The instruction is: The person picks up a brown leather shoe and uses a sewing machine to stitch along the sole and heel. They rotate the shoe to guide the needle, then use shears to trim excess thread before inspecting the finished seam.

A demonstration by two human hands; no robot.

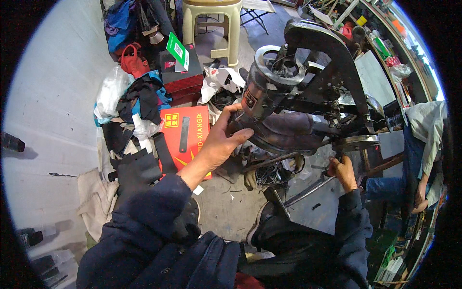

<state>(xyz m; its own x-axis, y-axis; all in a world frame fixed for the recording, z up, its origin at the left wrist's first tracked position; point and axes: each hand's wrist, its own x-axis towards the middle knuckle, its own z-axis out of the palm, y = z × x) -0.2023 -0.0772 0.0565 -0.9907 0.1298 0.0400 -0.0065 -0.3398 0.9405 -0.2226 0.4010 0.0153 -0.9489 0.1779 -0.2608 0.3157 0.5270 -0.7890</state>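
Note:
A black shoe-repair sewing machine (337, 67) with a metal drum (255, 96) at its top stands in front of me, at centre right. My left hand (221, 139) grips the near end of a dark brown leather shoe (288, 126), thumb on top, at the machine's arm. The shoe lies on its side below the drum. My right hand (342, 172) is closed on a small crank handle (332, 168) below the machine's round wheel (356, 143). The handle is mostly hidden by my fingers.
A red shoebox (180, 123), dark boxes (180, 79), cloth scraps (137, 166) and bags (110, 94) lie at left beside a white wall (53, 96). A plastic stool (211, 19) stands behind. At right a seated person (421, 135) rests hands near a cluttered shelf (380, 38).

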